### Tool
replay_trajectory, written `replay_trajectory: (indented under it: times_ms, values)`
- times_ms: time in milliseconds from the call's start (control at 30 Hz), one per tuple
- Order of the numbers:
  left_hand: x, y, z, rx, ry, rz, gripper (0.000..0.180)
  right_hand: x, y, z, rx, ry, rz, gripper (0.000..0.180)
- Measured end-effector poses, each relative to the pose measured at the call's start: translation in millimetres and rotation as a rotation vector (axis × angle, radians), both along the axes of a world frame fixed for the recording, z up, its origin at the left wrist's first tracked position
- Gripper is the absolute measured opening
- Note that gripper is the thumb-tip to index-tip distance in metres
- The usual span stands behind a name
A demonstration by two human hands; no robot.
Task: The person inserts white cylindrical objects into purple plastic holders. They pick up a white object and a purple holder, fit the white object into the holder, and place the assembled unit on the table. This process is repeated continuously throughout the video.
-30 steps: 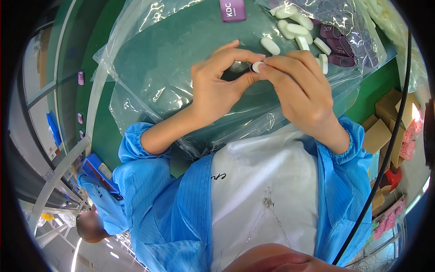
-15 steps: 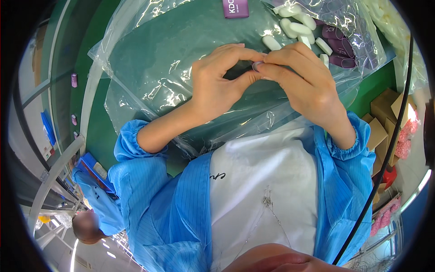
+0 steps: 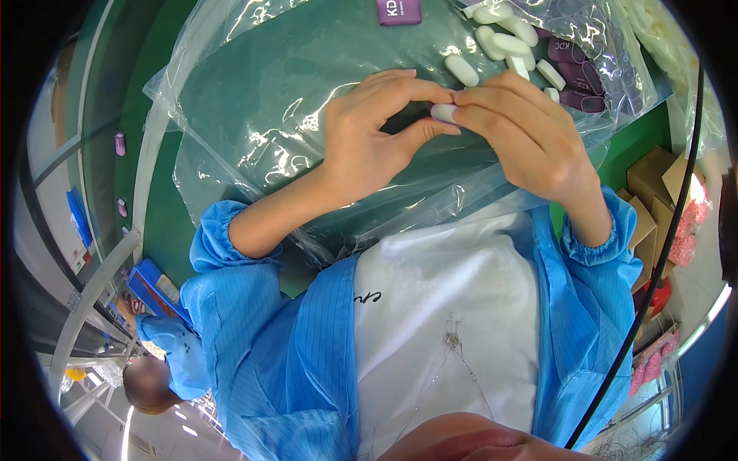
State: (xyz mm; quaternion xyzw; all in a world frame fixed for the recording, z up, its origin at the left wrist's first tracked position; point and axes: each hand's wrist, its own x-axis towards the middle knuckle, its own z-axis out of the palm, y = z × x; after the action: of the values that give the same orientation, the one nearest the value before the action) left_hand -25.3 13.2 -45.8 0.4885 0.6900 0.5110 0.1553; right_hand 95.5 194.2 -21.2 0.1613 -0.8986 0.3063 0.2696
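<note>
Between the fingertips of both hands sits 1 small white capsule-shaped piece (image 3: 443, 112), pinched by the left hand (image 3: 369, 142) and the right hand (image 3: 523, 134) together above a clear plastic sheet (image 3: 254, 100). Just beyond lie more white pieces (image 3: 492, 38) beside purple flat tags (image 3: 573, 61). Green table (image 3: 161, 230) shows beneath; cardboard boxes (image 3: 653, 184) stand at the right.

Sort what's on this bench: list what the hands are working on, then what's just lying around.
In hand:
- small white oblong piece, pinched between left hand and right hand
- loose white pieces, the same kind
- clear plastic sheet under the hands

Lying about:
- purple tags
- cardboard boxes
- black cable
</note>
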Motion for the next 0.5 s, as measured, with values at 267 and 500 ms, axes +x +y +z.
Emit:
replay_trajectory:
  times_ms: [267, 500]
  values:
    - [0, 3, -1, 0.022, 0.004, -0.017, 0.029, 7, 7, -6, 0.107, 0.054, 0.04, 0.037]
    - [1, -3, 8, -0.039, -0.187, 0.049, 0.03, 9, 4, 1, -0.213, -0.014, -0.049, 0.031]
